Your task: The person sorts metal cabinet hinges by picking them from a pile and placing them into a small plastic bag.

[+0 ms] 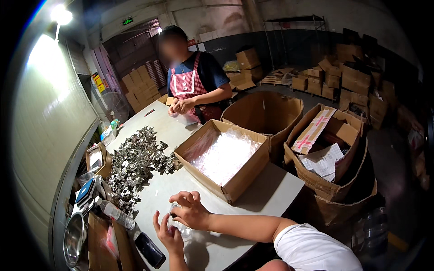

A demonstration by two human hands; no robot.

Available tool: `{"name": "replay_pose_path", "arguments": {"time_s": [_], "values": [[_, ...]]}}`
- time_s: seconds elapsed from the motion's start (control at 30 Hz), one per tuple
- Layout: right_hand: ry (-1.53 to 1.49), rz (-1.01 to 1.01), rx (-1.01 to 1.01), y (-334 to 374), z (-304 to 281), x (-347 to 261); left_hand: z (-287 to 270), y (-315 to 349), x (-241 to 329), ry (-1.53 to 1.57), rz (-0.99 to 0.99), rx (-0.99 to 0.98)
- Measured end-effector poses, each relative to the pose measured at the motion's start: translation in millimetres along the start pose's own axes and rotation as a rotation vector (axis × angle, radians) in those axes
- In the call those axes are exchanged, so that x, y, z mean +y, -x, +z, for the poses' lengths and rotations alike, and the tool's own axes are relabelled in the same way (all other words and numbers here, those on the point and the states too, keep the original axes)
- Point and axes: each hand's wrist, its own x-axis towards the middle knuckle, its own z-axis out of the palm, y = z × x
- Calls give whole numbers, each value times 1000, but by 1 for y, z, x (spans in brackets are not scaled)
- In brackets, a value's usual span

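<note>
My left hand (170, 236) and my right hand (191, 211) work close together over the near part of the table. A clear plastic bag (184, 229) hangs between them, its edge pinched in my left fingers. The curled fingertips of my right hand are closed around a small dark piece (174, 215) at the bag, too small to make out fully. Beyond my hands and to the left spreads a heap of small metal parts (131, 165). An open cardboard box (246, 178) full of clear plastic bags (226, 151) stands ahead to the right.
A phone (150, 250), a plastic bottle (115, 212) and a metal bowl (74, 239) lie at the near left. Across the white table (158, 187) a co-worker (194, 86) in a checked apron handles a clear bag. Large cartons (264, 113) stand beyond the right edge.
</note>
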Motion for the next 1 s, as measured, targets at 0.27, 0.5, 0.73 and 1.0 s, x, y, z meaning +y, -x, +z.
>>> {"name": "replay_pose_path", "arguments": {"time_s": [0.27, 0.5, 0.73, 1.0], "values": [[-24, 140, -4, -8, -9, -4, -5, -1, -11, -455, 283, -12], [20, -63, -24, -3, -1, -2, 6, 2, -1, -161, -47, -91], [145, -295, -197, 6, 4, -3, -4, 0, -31, -85, -156, -158], [188, -365, -191, -1, -4, 4, 2, -4, -6, 30, -114, -179]]}}
